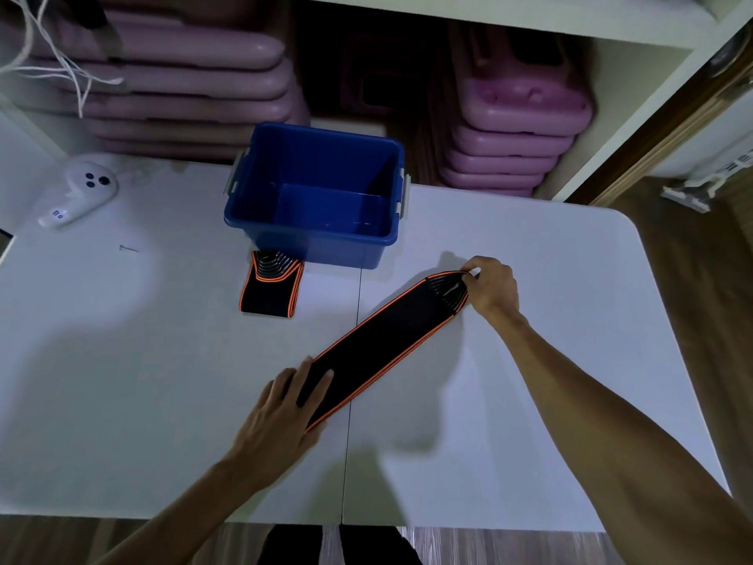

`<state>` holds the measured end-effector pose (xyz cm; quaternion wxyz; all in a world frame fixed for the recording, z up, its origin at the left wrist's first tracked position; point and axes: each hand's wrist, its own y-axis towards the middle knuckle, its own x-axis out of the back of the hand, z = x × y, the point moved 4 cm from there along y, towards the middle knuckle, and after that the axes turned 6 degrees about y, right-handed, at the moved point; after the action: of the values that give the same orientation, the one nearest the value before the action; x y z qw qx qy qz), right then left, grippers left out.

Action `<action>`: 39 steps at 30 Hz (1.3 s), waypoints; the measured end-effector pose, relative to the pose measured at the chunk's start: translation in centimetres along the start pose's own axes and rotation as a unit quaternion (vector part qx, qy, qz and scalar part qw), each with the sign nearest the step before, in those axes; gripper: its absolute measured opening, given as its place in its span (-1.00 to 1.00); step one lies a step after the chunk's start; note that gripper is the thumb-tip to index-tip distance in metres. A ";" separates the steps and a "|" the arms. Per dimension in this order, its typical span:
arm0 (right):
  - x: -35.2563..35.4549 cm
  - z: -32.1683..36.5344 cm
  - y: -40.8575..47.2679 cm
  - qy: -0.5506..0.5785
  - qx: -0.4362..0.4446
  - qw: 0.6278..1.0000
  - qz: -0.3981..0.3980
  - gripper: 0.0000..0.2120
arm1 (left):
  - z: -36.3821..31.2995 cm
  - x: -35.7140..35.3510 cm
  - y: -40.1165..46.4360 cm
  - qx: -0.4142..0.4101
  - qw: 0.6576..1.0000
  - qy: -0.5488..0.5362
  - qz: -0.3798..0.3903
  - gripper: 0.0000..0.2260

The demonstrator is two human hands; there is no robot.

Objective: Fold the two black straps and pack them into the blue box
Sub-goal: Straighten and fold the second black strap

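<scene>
A black strap with orange edges (383, 344) lies stretched diagonally across the white table (163, 401). My left hand (281, 405) presses flat on its near end. My right hand (491, 287) pinches its far end, where grey curved lines show. A second black strap (271, 293) lies folded into a short packet, touching the front wall of the blue box (366, 248). The box stands open, with nothing visible inside.
A white handheld controller (79, 193) lies at the table's far left, with a small screw (128, 249) nearer. Stacked pink plastic items (517, 128) fill the shelf behind the box. The table's rounded right edge drops to a wooden floor (701, 303).
</scene>
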<state>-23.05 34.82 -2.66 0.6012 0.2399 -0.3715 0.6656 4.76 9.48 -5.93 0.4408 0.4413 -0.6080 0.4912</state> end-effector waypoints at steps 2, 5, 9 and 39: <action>0.2 -0.1 0.1 0.004 0.000 1.000 -0.004 -0.87 | -0.1 -0.1 -0.3 -0.011 1.000 0.002 -0.008 -0.43; 0.1 -0.1 0.2 0.006 -0.003 1.000 -0.006 -0.88 | -0.7 -0.2 -0.9 -0.020 1.000 -0.002 0.000 -0.40; -0.3 0.6 0.4 0.015 0.004 1.000 -0.010 -0.87 | -2.5 0.3 -1.4 -0.006 1.000 -0.013 0.004 -0.37; 1.3 -0.9 1.7 -0.008 -0.039 0.996 -0.085 -0.78 | -6.4 1.4 0.3 0.008 0.999 -0.030 0.016 -0.28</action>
<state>-24.79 36.33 -2.59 0.6614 0.2528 -0.3804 0.5950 4.80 15.66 -3.86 0.4110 0.4495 -0.6242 0.4893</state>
